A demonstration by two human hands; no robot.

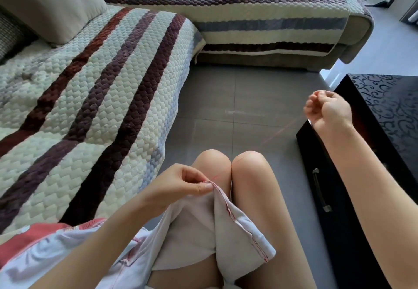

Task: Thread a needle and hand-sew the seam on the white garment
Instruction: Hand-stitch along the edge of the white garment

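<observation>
**Thread out, up-right of seam**

I see the left hand (187, 182) pinching the seam (228, 207) top, garment (237, 239) in the lap. The right hand (325, 107) is raised far right, fingers curled on the thread (282, 130); needle not visible. The thread runs diagonally from seam to right hand, so I'd pull along that line.

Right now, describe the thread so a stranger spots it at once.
Start at the white garment on the lap. From the left hand pinching its edge, a thin red thread runs above the grey floor to the raised right hand. Unlike the red stitches, it stretches taut in air.
</observation>
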